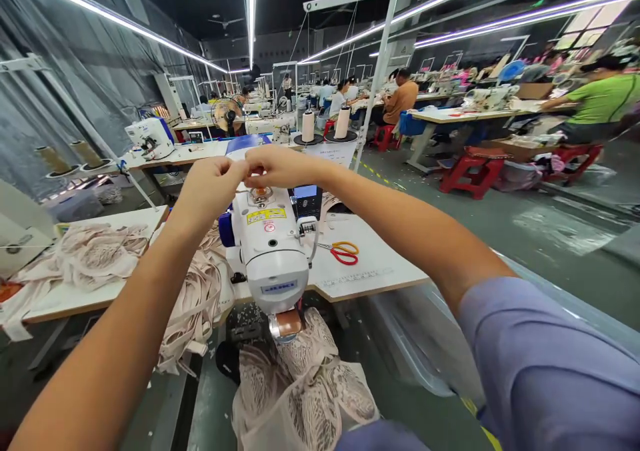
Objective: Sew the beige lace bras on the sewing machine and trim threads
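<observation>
Both my hands meet above the rear of a white sewing machine [273, 241] marked JUKI. My left hand [215, 174] is closed in a pinch, its fingertips against those of my right hand [280, 164], which is pinched too. Whatever lies between the fingers is too small to make out. Just below them sits a metal fitting [261, 196] on top of the machine. Two cones of pale thread [343, 123] stand behind it on the right. Beige lace bras [305, 398] hang under the machine's head, over my lap.
Scissors with orange and red handles [345, 251] lie on the white tabletop [375, 264] at the right. Piles of beige straps [193, 298] and lace pieces [95, 251] are on the left. A clear plastic bin [425, 344] stands right of me. Co-workers sit at machines farther off.
</observation>
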Demonstrator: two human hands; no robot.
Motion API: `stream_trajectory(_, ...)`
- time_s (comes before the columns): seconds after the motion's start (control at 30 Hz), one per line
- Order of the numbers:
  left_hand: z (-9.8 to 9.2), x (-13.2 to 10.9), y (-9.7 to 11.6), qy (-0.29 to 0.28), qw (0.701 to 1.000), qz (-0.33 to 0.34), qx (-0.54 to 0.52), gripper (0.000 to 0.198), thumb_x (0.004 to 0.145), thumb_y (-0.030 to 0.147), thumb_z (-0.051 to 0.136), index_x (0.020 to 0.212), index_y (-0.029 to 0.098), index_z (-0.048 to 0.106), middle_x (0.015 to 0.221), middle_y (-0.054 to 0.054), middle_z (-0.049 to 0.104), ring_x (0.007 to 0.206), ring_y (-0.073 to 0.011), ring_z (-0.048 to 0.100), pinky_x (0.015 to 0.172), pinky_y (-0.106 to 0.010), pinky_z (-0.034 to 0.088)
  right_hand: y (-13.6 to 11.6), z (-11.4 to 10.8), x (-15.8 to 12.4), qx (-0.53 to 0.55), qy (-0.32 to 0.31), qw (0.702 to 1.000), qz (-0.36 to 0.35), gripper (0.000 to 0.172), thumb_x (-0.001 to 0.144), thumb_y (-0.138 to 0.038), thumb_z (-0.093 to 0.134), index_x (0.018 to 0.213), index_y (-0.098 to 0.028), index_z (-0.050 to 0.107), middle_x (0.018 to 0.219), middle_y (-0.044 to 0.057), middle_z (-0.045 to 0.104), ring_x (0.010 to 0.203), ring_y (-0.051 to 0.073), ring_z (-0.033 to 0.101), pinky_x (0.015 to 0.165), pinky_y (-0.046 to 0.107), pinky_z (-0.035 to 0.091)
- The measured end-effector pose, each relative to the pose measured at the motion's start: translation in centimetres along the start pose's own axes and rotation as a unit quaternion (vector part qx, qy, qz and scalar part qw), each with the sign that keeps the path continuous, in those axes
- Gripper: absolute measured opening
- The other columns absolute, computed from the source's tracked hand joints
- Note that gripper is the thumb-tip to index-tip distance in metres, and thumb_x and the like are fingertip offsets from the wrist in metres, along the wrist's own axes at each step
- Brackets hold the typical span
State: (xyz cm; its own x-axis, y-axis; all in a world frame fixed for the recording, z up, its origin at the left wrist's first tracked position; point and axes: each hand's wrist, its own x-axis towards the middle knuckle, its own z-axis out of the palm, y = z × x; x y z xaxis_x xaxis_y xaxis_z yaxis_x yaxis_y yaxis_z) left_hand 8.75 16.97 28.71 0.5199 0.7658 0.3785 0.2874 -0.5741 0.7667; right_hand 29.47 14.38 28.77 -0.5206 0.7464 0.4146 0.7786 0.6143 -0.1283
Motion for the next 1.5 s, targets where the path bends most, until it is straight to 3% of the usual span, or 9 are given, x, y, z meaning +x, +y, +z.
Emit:
stream_trajectory(0.2,0.1,0.1,0.2,-0.057,0.987,0.054,0.141,0.032,0.08,0.029,0.057,0.051,0.019,0.049,0.048,0.004,0.037,0.051,-0.0115,0.032,0.051,-0.028,0.021,-0.8,0.4,-1.1,-0.017,0.023,1.0,0.008,0.013,0.09,-0.026,0.058,0.084,-0.017,0.063,0.079,-0.001,0.053,0.073,0.011,0.045,0.07,0.028,0.033)
stream_trajectory(0.37,1.0,1.3,0.7,0.014,0.987,0.079,0.139,0.038,0.081,0.027,0.057,0.047,0.02,0.042,0.047,0.004,0.03,0.051,-0.0117,0.028,0.052,-0.029,0.018,-0.7,0.8,-0.8,-0.002,0.039,0.999,0.02,0.014,0.088,-0.023,0.058,0.076,-0.017,0.056,0.075,-0.002,0.049,0.072,0.011,0.042,0.07,0.029,0.032)
stream_trajectory(0.53,1.7,0.7,0.7,-0.094,0.979,0.078,0.165,0.039,0.073,0.021,0.063,0.041,0.02,0.041,0.043,0.002,0.036,0.048,-0.0113,0.029,0.05,-0.031,0.017,-1.0,0.8,-3.0,0.039,0.05,0.997,0.051,0.018,0.091,-0.035,0.059,0.085,-0.019,0.06,0.079,0.0,0.052,0.073,0.012,0.044,0.068,0.028,0.035)
stream_trajectory(0.73,0.9,-1.0,-1.9,-0.107,0.988,-0.07,-0.084,0.021,0.071,0.023,0.053,0.05,0.019,0.049,0.043,0.007,0.03,0.04,-0.0064,0.021,0.045,-0.024,0.014,-2.2,2.2,-1.6,0.074,0.041,0.996,0.017,0.015,0.088,-0.026,0.058,0.099,-0.018,0.065,0.098,0.004,0.066,0.082,0.014,0.051,0.074,0.028,0.038)
stream_trajectory(0.87,0.7,-2.1,-2.9,-0.115,0.972,-0.064,-0.194,0.016,0.067,0.023,0.054,0.053,0.019,0.047,0.043,0.008,0.029,0.039,-0.0045,0.02,0.043,-0.021,0.012,-2.4,3.2,-0.4,0.001,0.1,0.993,0.061,0.01,0.083,-0.02,0.057,0.085,-0.016,0.065,0.086,0.004,0.065,0.078,0.015,0.051,0.073,0.03,0.036)
stream_trajectory(1.17,0.1,-10.2,-5.2,-0.049,0.966,-0.125,-0.22,0.019,0.08,0.029,0.058,0.065,0.02,0.054,0.047,0.008,0.034,0.043,-0.0069,0.027,0.044,-0.021,0.016,-3.6,1.0,2.9,0.048,-0.018,0.973,0.223,0.01,0.075,-0.016,0.073,0.08,-0.015,0.064,0.073,0.003,0.064,0.066,0.013,0.053,0.066,0.031,0.039)
stream_trajectory(1.27,0.5,-13.6,-6.1,-0.03,0.976,-0.13,-0.171,0.022,0.087,0.034,0.055,0.069,0.021,0.055,0.05,0.007,0.037,0.045,-0.0094,0.03,0.046,-0.022,0.022,-2.7,0.4,3.5,0.018,0.009,0.974,0.227,0.012,0.071,-0.009,0.072,0.077,-0.014,0.063,0.072,0.003,0.061,0.071,0.015,0.052,0.068,0.032,0.04)
stream_trajectory(1.37,1.7,-17.6,-7.4,-0.006,0.994,-0.099,-0.048,0.023,0.091,0.035,0.055,0.072,0.022,0.059,0.056,0.004,0.047,0.053,-0.0129,0.043,0.053,-0.026,0.034,-2.6,1.6,-0.3,0.07,0.098,0.975,0.189,0.018,0.08,-0.02,0.071,0.095,-0.015,0.064,0.085,0.006,0.062,0.083,0.018,0.053,0.075,0.033,0.042)
stream_trajectory(1.5,5.2,-23.4,-10.9,0.017,0.996,-0.024,0.086,0.016,0.092,0.032,0.058,0.081,0.021,0.064,0.074,-0.001,0.064,0.068,-0.0164,0.059,0.066,-0.028,0.046,-5.6,8.3,-11.3,0.24,0.119,0.944,0.194,0.03,0.085,-0.033,0.069,0.11,-0.017,0.062,0.091,0.005,0.063,0.09,0.019,0.052,0.078,0.032,0.043)
